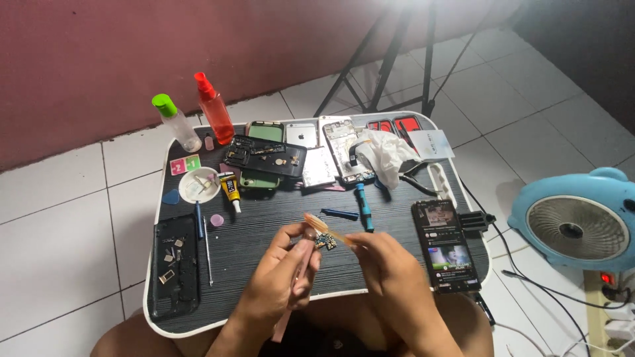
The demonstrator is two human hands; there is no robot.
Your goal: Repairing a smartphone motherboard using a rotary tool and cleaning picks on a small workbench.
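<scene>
My left hand (281, 281) pinches a small dark circuit board (325, 242) above the near edge of the black lap table (264, 231). My right hand (390, 271) grips a pale orange brush-like stick (324, 228), and its tip rests on the board. Both hands hover over the table's front middle, almost touching each other.
A lit phone (446, 244) lies to the right. Opened phones and parts (264, 158), a red spray bottle (215, 109), a clear bottle with green cap (175, 122), a white dish (198, 185), a glue tube (231, 190), blue tools (362, 206) and white tissue (387, 155) crowd the back. A blue fan (575, 221) stands on the floor at right.
</scene>
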